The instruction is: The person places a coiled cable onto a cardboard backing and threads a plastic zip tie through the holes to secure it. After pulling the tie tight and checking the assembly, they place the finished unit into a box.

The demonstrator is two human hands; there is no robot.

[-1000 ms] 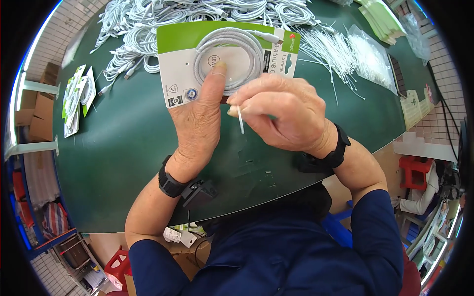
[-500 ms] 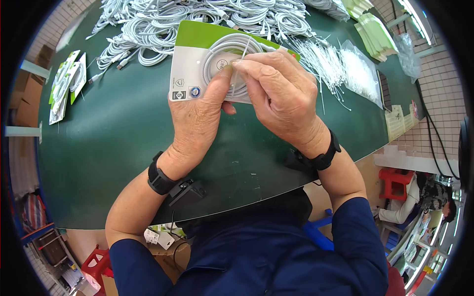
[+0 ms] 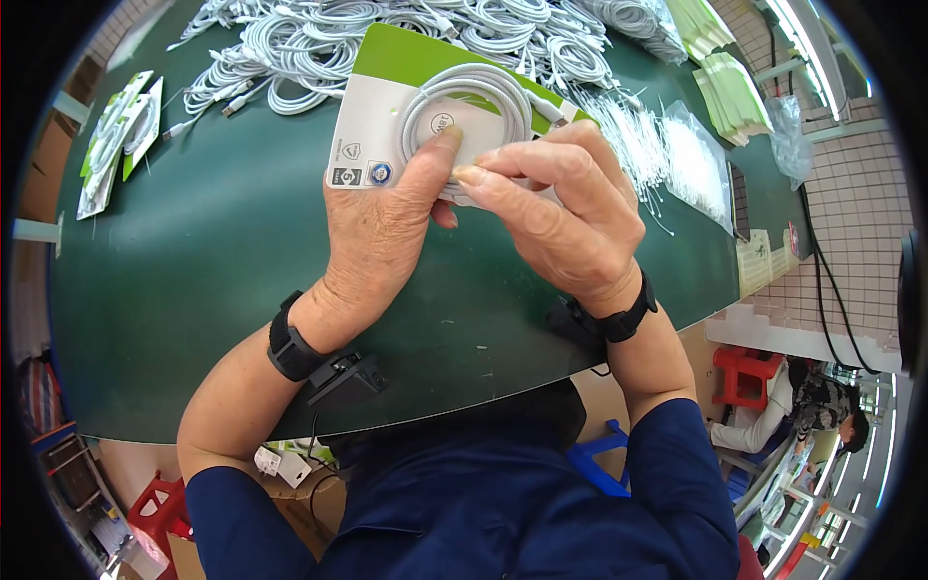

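Observation:
My left hand (image 3: 377,237) grips a green-and-white packaging card (image 3: 372,111) by its lower edge, thumb on the front. A coil of white braided cable (image 3: 512,92) lies against the card, with a plug showing at its right side. My right hand (image 3: 585,217) has thumb and forefinger pinched together at the coil's lower edge, by the left thumb. What lies between those fingertips is too small to make out. Both hands are above the green table (image 3: 222,290).
Many coiled white cables (image 3: 300,48) are heaped at the back. Loose white cable ties (image 3: 628,135) and a clear bag of ties (image 3: 694,169) lie to the right, near stacked green cards (image 3: 730,92). Finished-looking carded cables (image 3: 118,145) rest at left. A person (image 3: 822,401) sits beyond at right.
My right fingertips have moved down from the middle of the coil to its lower edge. The white strip that crossed the coil no longer shows there. My left hand keeps its hold on the card.

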